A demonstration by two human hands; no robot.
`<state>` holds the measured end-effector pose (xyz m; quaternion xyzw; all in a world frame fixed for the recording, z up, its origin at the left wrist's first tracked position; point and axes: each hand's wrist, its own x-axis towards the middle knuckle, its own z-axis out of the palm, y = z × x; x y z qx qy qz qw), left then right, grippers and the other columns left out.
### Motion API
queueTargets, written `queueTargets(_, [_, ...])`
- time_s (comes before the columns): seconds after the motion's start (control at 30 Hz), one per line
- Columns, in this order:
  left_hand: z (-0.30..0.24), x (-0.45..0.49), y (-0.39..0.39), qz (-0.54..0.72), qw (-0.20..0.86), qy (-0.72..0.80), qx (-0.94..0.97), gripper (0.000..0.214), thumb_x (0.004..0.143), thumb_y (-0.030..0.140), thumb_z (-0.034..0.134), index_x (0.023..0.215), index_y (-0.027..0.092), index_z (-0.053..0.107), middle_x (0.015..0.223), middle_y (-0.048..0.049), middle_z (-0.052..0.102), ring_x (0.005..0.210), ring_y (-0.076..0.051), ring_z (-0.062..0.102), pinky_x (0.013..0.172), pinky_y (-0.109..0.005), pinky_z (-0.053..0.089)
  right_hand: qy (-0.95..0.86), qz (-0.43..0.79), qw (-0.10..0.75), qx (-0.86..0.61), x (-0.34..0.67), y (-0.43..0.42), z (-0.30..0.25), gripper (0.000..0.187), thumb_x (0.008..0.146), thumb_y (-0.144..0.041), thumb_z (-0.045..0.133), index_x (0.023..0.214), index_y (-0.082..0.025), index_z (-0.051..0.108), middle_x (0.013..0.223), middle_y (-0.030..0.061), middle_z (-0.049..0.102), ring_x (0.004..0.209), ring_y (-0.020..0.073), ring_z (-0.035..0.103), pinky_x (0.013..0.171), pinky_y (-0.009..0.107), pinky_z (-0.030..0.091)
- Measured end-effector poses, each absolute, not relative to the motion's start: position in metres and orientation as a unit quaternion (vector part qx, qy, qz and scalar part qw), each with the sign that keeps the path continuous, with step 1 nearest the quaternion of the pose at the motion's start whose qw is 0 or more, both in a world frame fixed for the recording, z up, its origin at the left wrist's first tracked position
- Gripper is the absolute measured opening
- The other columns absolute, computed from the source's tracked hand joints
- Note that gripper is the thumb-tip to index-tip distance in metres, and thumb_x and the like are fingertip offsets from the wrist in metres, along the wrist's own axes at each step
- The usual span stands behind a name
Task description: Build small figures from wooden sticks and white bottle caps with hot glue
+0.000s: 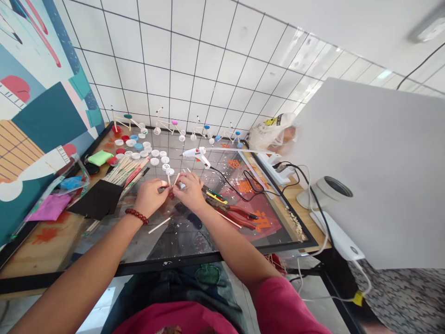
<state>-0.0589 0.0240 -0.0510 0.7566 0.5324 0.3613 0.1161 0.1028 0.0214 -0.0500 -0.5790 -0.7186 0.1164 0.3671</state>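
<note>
L hand [152, 197] & R hand [189, 190] close tog., both pinching thin wooden sticks [176, 178] btwn them, over the glass-topped table [139, 250], just nearside of white caps [155, 161]; glue gun [196, 152] lies beyond R hand.

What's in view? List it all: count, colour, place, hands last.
Model bicycles: four, pale, far table edge.
Bottle caps: many, white, red, blue, far left.
Glue gun: one, white, centre.
Stick bundle: one, pale, left.
Loose sticks: two, pale, by forearms.
Short sticks: two, pale, at fingertips.
Sheet: one, black, left.
Soft packets: three, green, blue, purple, left.
Utility knife: one, yellow, right.
Pliers: one visible, red-handled, right.
Plastic bag: one, whitish, far right.
Power strips: apparently two, white, right.
Cables: several, black and white, right.
Cylinder: one, grey-white, right.
Table: one, black-edged, centre.
Tiled wall: one, white, behind.
Panel: one, grey, right.
Mural: one, multicoloured, left.
Bracelet: one, dark red, left wrist.
Left hand: one, bare, centre.
Right hand: one, bare, centre.
</note>
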Motion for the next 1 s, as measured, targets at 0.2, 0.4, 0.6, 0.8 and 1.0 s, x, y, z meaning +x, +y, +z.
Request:
queueTargets(0.2, [-0.0500,-0.0583,0.0238,0.360,0.120,0.534,0.756,0.019,0.080,0.033,0.058,0.075,0.022,0.073,0.082,-0.0073,0.076,0.083,-0.024,0.069,0.077,-0.032,0.050,-0.720,0.121,0.369,-0.575,0.1033,0.0216,-0.0505,0.003,0.079,-0.022,0.068,0.078,-0.025,0.067,0.112,-0.0022,0.072,0.116,0.0221,0.056,0.095,0.039,0.031])
queueTargets(0.4, [-0.0509,-0.0586,0.0239,0.359,0.118,0.536,0.755,0.020,0.080,0.033,0.058,0.075,0.022,0.073,0.082,-0.0063,0.076,0.082,-0.023,0.069,0.075,-0.031,0.050,-0.722,0.118,0.363,-0.576,0.1034,0.0215,-0.0509,0.002,0.079,-0.023,0.068,0.079,-0.024,0.068,0.114,-0.0019,0.071,0.118,0.0220,0.055,0.096,0.038,0.031])
queueTargets(0.6, [-0.0505,-0.0586,0.0240,0.358,0.117,0.538,0.754,0.020,0.080,0.032,0.058,0.076,0.021,0.074,0.082,-0.0067,0.076,0.082,-0.023,0.069,0.075,-0.031,0.050,-0.717,0.122,0.371,-0.578,0.1028,0.0219,-0.0508,0.004,0.078,-0.021,0.070,0.077,-0.024,0.067,0.113,-0.0028,0.071,0.118,0.0220,0.056,0.095,0.039,0.031])
queueTargets(0.8, [-0.0499,-0.0575,0.0236,0.363,0.115,0.533,0.755,0.019,0.080,0.031,0.058,0.075,0.020,0.074,0.081,-0.0064,0.076,0.081,-0.023,0.069,0.075,-0.030,0.049,-0.720,0.115,0.378,-0.571,0.1026,0.0227,-0.0538,0.005,0.079,-0.022,0.070,0.077,-0.024,0.066,0.113,-0.0025,0.072,0.116,0.0225,0.056,0.093,0.039,0.032])
queueTargets(1.0, [-0.0507,-0.0574,0.0236,0.362,0.111,0.537,0.754,0.017,0.079,0.030,0.060,0.074,0.021,0.074,0.079,-0.0058,0.075,0.081,-0.022,0.069,0.075,-0.030,0.049,-0.725,0.115,0.375,-0.567,0.1035,0.0222,-0.0531,0.004,0.079,-0.021,0.069,0.079,-0.025,0.067,0.114,-0.0011,0.071,0.117,0.0236,0.055,0.095,0.039,0.033])
